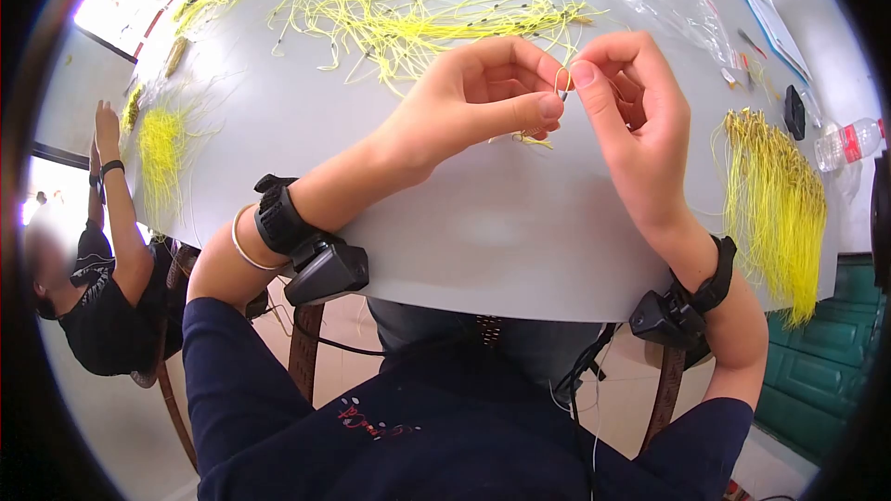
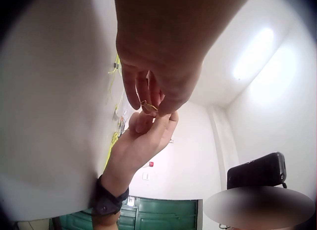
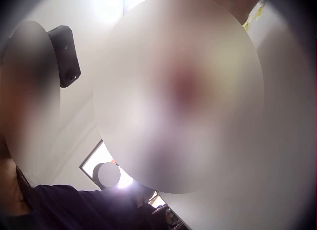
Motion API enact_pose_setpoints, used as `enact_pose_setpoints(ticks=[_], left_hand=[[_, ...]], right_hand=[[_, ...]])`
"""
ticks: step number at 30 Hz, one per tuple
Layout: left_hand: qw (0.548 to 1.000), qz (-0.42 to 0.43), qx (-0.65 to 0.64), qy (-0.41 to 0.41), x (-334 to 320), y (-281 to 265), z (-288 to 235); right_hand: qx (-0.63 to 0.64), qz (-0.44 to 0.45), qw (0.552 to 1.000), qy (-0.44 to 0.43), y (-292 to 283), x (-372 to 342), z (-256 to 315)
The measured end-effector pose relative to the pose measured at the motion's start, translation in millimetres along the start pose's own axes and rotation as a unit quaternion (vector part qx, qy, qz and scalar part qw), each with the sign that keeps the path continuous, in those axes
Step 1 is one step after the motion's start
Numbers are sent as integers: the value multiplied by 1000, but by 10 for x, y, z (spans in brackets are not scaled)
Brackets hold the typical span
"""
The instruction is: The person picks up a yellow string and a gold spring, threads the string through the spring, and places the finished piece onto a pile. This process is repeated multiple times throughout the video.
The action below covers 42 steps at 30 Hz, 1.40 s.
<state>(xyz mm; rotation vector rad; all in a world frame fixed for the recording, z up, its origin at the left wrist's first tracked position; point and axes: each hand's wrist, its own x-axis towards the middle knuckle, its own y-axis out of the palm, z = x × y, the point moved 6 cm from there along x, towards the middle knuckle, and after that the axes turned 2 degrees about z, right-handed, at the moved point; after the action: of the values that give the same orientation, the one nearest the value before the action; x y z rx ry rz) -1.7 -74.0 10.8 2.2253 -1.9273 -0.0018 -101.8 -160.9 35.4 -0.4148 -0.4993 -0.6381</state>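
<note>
Above the grey table (image 1: pixel 501 223), both hands meet fingertip to fingertip over a thin yellow cord (image 1: pixel 560 77) bent into a small loop. My left hand (image 1: pixel 464 102) pinches it between thumb and fingers, with a small dark bit (image 1: pixel 564 96) of it showing at the thumb tip. From the other side, my right hand (image 1: pixel 645 125) pinches the cord with thumb and forefinger. In the left wrist view a twisted yellow-gold length (image 2: pixel 149 107) shows under the left fingers, close to the right hand (image 2: pixel 141 146). A blurred patch hides most of the right wrist view.
Loose yellow cords with dark bits (image 1: pixel 399 23) spread across the far side. A thick yellow bundle (image 1: pixel 775 213) hangs over the right edge, near a bottle (image 1: pixel 849 144) and a black object (image 1: pixel 794 113). A plastic bag (image 1: pixel 664 9) lies behind. Another person (image 1: pixel 111 288) sits at left.
</note>
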Motion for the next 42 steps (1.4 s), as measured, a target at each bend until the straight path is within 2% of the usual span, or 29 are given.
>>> enact_pose_setpoints(ticks=[8,10,11,13,15,20,23,24,25,28,29,31,32,33,34,35,37,39,41,42], left_hand=[[999,3,32,-29,-23,-6,-5],[999,0,34,-26,-19,-26,2],[1000,8,5,-25,-21,-38,24],[999,19,-24,-25,-14,-54,54],[991,42,-125,-4,-10,-48,41],[986,78,-148,-10,-14,-25,54],[981,86,-172,-30,-11,-5,58],[977,86,-191,-44,-13,4,62],[977,86,-191,-45,-13,19,46],[981,108,-154,-39,-11,73,-4],[982,94,-158,-45,-10,57,2],[982,78,-162,-50,-14,49,-3],[987,41,-142,-58,-13,25,3],[990,3,-122,-66,-13,-7,13],[990,3,-122,-66,-6,-20,29],[994,10,-84,-71,8,-38,61],[996,17,-45,-74,14,-49,71],[997,14,13,-74,11,-55,65],[996,13,36,-84,8,-39,65],[994,12,59,-94,7,-35,72]], right_hand=[[28,12,999,-11,12,-9,35],[122,44,987,90,-3,-6,-2],[121,43,988,90,-5,-2,-4],[168,78,968,170,60,-20,-100],[173,95,966,166,138,-39,-75],[145,115,974,134,130,-28,-46],[188,143,956,174,125,-34,-100],[248,157,938,184,145,-38,-104],[306,171,916,194,171,-45,-100],[341,176,901,200,194,-53,-92],[341,176,901,200,184,-55,-105],[408,202,866,206,172,-59,-127],[408,203,866,206,136,-35,-136],[447,243,836,204,133,-19,-95],[483,283,804,201,147,-15,-36],[483,283,804,201,142,-3,-4],[489,182,832,187,35,75,-2],[498,162,836,166,-26,122,-50],[501,77,841,186,-131,155,-167],[501,75,842,186,-129,162,-184]])
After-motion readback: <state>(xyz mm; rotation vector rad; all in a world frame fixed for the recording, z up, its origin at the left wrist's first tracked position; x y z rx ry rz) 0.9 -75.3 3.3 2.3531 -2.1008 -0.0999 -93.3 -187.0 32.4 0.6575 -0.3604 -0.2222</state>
